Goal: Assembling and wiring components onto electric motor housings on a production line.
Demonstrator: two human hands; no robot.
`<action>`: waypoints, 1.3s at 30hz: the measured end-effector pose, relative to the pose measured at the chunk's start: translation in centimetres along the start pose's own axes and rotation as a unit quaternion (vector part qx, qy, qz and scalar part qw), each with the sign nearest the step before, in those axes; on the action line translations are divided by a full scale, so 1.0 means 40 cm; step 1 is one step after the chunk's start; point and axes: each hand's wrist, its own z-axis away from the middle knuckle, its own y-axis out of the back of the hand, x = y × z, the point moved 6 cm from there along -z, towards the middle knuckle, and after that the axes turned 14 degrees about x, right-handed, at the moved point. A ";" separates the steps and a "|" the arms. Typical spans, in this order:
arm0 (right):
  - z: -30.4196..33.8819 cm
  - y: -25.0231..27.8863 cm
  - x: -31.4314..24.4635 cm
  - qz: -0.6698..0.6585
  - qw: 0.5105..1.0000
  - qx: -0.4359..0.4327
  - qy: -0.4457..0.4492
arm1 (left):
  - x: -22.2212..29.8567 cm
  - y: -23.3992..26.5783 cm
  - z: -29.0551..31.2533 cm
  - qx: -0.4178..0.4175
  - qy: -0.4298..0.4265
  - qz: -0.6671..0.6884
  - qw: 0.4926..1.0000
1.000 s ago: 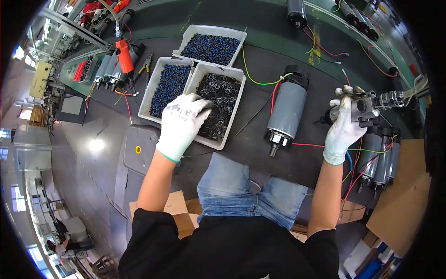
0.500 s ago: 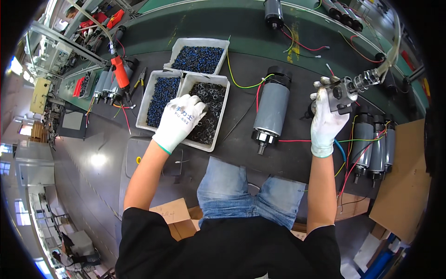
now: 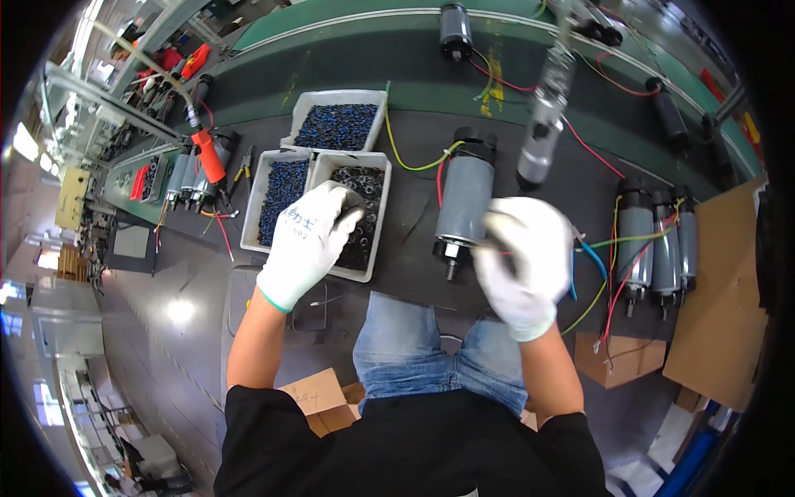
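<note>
My left hand [image 3: 308,240], in a white glove, is over the near edge of a white bin [image 3: 377,224] of small dark rings. Its fingers are curled toward the thumb; anything between them is too small to make out. In the middle of the bench lies a grey cylindrical motor [image 3: 465,199], its threaded shaft pointing toward me and yellow-green and red wires at its far end. Beside the motor's near right side is my right hand [image 3: 530,265], also gloved and smeared by motion. A silvery hand tool [image 3: 542,137] hangs from above, apart from that hand.
Two more white bins, a left bin [image 3: 255,207] and a far bin [image 3: 381,116], hold small blue-black parts. An orange-handled tool [image 3: 209,157] hangs at left near pliers [image 3: 242,170]. Several wired motors [image 3: 636,240] stand at right beside a cardboard sheet [image 3: 720,298]. Behind runs a green conveyor [image 3: 348,62].
My right hand has let go of the silvery tool, which now hangs free, and has moved left toward the motor. My left hand has drawn back slightly from the ring bin.
</note>
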 end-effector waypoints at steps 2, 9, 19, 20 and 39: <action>0.001 -0.096 -0.037 -0.091 0.990 -0.082 -0.069 | 0.056 0.005 -0.016 -0.020 0.003 0.032 0.999; 0.046 -0.140 0.000 -0.206 0.943 -0.065 -0.255 | 0.137 -0.063 -0.014 0.015 0.162 0.169 0.972; 0.088 -0.029 0.079 -0.144 0.958 -0.028 -0.248 | 0.230 -0.194 0.058 0.078 0.324 0.378 0.864; 0.088 -0.013 0.095 -0.137 0.958 -0.024 -0.250 | 0.235 -0.199 0.050 0.073 0.321 0.382 0.864; 0.228 0.214 0.260 0.390 0.894 -0.151 -0.160 | 0.425 -0.435 0.158 0.030 0.420 0.545 0.725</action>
